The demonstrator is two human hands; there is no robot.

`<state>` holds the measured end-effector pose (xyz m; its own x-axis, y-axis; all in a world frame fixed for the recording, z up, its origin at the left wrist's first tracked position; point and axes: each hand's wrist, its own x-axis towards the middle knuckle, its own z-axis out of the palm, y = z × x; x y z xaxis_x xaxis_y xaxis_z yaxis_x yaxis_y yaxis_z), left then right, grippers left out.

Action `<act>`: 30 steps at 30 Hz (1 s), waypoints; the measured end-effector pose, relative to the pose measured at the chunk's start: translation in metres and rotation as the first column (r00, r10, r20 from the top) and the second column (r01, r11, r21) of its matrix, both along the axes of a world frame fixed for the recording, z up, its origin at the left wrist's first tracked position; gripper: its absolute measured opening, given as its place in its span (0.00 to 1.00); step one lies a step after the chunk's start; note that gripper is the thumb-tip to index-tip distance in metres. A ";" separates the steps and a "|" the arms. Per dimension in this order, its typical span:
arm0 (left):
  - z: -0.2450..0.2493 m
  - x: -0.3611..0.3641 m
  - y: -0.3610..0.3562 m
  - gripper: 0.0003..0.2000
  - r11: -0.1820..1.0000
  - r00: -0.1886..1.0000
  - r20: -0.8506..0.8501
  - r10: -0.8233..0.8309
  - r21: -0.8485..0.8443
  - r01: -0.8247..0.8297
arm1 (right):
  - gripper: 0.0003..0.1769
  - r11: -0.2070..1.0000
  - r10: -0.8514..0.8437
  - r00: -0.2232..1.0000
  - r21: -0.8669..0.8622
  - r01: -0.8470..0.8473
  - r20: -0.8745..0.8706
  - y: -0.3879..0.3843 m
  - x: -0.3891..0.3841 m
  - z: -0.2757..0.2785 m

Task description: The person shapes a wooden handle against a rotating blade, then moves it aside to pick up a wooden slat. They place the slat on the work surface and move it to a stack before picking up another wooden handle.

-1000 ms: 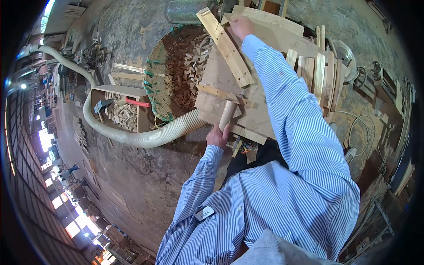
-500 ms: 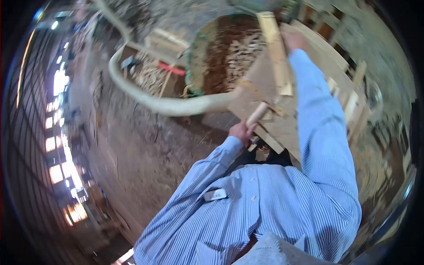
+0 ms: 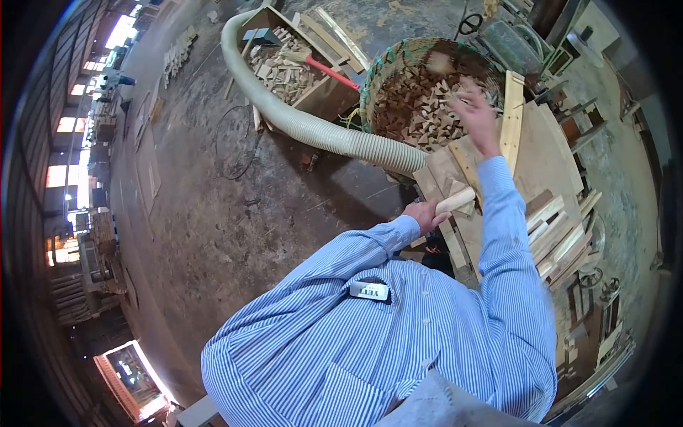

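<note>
My left hand (image 3: pixel 424 216) is closed around a pale, rounded wooden stick (image 3: pixel 455 202) at the near edge of the wooden worktable (image 3: pixel 544 160). My right hand (image 3: pixel 477 117), slightly blurred, reaches over the rim of a large woven basket (image 3: pixel 368 99) with its fingers spread and nothing in them. Beyond the fingertips a blurred piece of wood (image 3: pixel 440 64) appears above the basket. Many small wood offcuts (image 3: pixel 430 117) lie inside it. A long yellowish wooden bar (image 3: pixel 511 117) stands along the table beside my right wrist.
A ribbed hose (image 3: pixel 334 136) runs from the table leftward past a wooden box (image 3: pixel 324 99) of offcuts, where a red-handled tool (image 3: pixel 331 72) rests. Wooden strips (image 3: pixel 548 231) are stacked at the table's right. Machinery (image 3: pixel 509 46) stands behind the basket.
My right hand has come off the far end of the wooden bar and moved left over the basket, fingers now spread. The left hand keeps hold of the stick. The view has shifted.
</note>
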<state>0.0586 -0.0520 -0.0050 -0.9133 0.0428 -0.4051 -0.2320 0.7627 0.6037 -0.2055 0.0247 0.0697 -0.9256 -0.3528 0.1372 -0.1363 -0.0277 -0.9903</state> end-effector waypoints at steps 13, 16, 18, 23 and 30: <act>-0.004 0.003 0.006 0.33 0.992 0.999 0.020 -0.032 -0.119 0.034 | 0.29 0.580 -0.443 0.862 0.654 0.485 -0.245 0.147 0.184 -0.024; -0.003 0.001 0.004 0.32 0.988 0.998 0.018 -0.059 -0.139 0.061 | 0.29 0.430 -0.533 0.748 0.635 0.642 -0.395 0.176 0.197 -0.023; 0.001 0.002 0.005 0.32 0.989 0.998 0.005 -0.069 -0.128 0.069 | 0.29 0.277 -0.497 0.709 0.683 0.676 -0.500 0.192 0.201 -0.025; -0.003 0.001 0.003 0.35 0.991 0.998 0.029 -0.062 -0.113 0.065 | 0.22 -0.056 -0.406 0.725 0.807 0.588 -0.556 0.199 0.192 -0.025; 0.001 0.004 0.008 0.32 0.990 0.998 -0.009 -0.060 -0.126 0.059 | 0.15 0.014 -0.201 0.849 0.865 0.501 -0.488 0.193 0.170 -0.061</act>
